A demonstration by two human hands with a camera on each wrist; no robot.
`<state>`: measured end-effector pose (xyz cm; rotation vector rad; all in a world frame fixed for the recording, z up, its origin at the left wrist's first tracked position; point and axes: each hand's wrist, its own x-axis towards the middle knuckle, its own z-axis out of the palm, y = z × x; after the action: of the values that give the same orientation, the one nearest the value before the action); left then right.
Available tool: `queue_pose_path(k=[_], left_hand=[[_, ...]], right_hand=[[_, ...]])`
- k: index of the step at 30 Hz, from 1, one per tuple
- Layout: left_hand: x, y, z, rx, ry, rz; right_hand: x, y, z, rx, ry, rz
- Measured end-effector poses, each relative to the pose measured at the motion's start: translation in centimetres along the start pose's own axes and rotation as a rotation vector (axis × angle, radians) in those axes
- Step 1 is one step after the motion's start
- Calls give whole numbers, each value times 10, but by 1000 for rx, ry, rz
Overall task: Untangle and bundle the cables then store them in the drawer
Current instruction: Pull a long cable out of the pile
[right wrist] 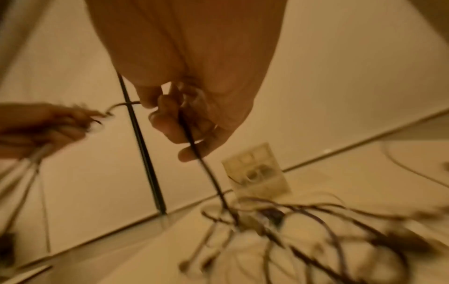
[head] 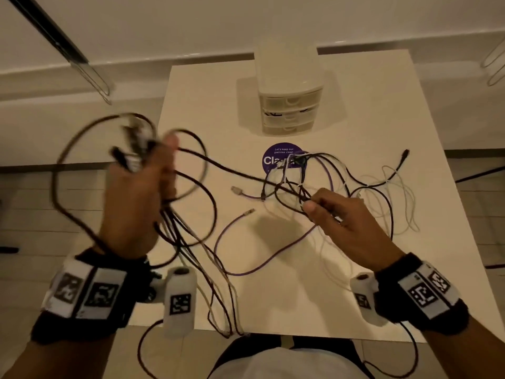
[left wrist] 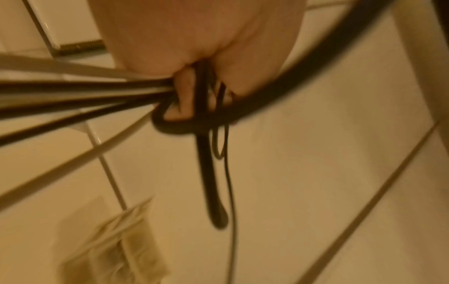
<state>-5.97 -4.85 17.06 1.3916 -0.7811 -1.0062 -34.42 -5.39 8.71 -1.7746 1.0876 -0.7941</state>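
My left hand is raised off the table's left edge and grips a bunch of black cables with plugs sticking out above the fist; loops hang round it and strands trail down past the table's front edge. The left wrist view shows those fingers curled round the cables. My right hand pinches a black cable that runs taut from the left hand into the tangle of black, purple and white cables. A purple cable lies loose on the table. The white drawer unit stands at the back, drawers closed.
The white table carries a round purple sticker under the tangle. White cables spread toward the right edge. A dark pole slants across the tiled floor at the upper left. My torso is at the table's front edge.
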Motion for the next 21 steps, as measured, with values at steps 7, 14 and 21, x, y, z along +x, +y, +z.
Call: queue_pose_path(k=[7,14,21], left_hand=[[10,19,-15,-25,170,108],[-41,-24,50,435,-254,-10],[-46,-44,68,346,-146,113]], right_hand=[[-6,32,12,-9,136,94],[25,-20,37,-50,131,-143],[23,-28,55,-138,-7,-124]])
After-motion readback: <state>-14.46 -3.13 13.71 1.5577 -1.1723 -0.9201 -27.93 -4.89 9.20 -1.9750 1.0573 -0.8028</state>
